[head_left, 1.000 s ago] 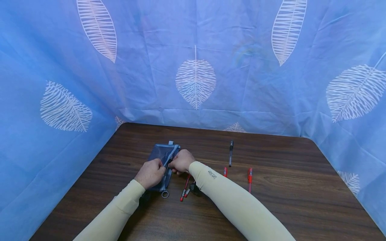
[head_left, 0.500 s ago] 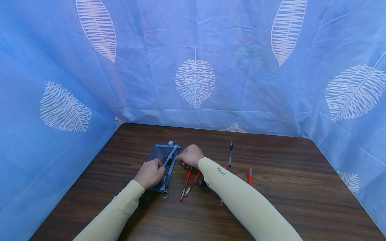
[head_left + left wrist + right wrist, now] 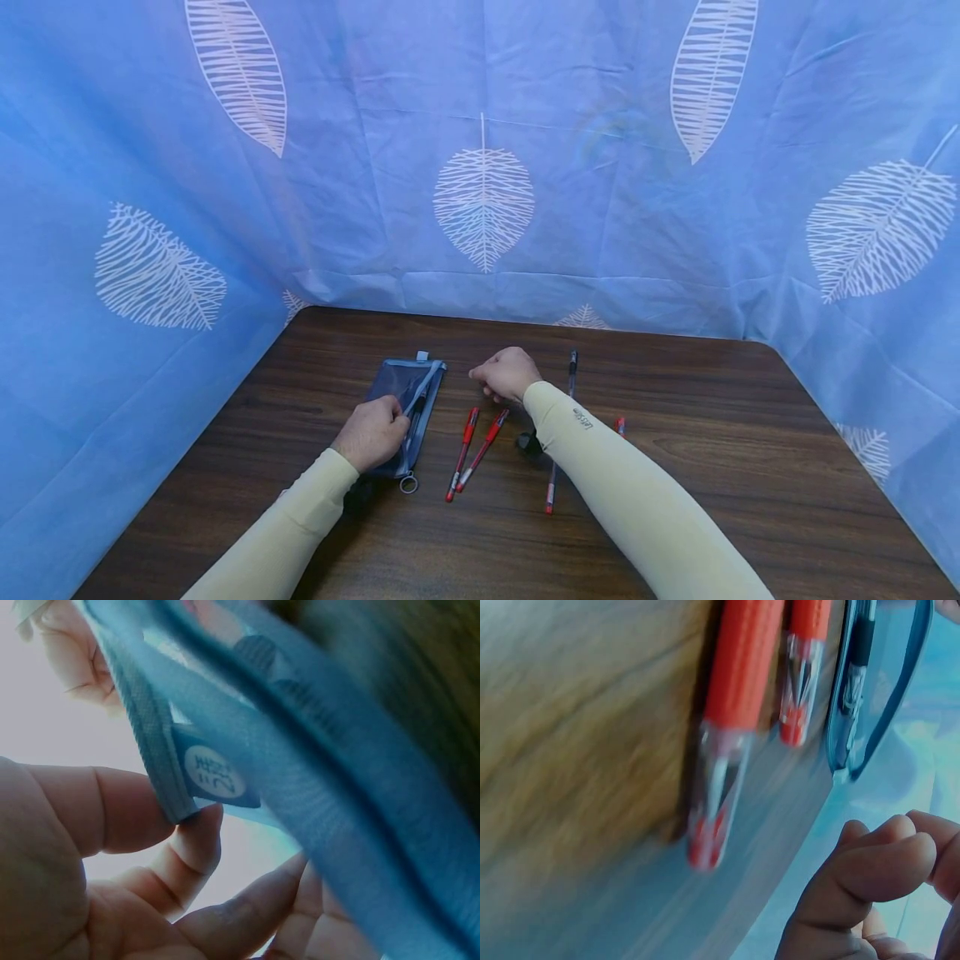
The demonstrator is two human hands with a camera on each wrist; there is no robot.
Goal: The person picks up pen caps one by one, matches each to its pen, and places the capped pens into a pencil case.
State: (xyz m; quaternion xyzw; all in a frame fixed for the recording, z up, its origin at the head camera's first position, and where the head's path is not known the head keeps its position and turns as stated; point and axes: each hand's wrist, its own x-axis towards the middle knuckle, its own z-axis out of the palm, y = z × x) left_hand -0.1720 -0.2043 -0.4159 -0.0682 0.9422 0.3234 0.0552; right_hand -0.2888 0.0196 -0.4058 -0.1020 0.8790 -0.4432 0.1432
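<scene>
A blue mesh zip pouch lies at the left of the table, its zip side parted. My left hand pinches the edge of that opening; the left wrist view has thumb and finger on a fabric strip beside a round label. Inside the pouch a black pen shows in the right wrist view. My right hand hovers right of the pouch, fingers loosely curled and holding nothing. Below it lie two red pens, one nearer the pouch and one slanted beside it.
A black pen lies behind the right wrist. My right forearm partly covers a red-ended pen and another red pen. The brown table meets a blue leaf-print curtain at the back and sides.
My right hand has left the pouch opening and moved right and slightly back, uncovering the two red pens. The left hand stays on the pouch edge.
</scene>
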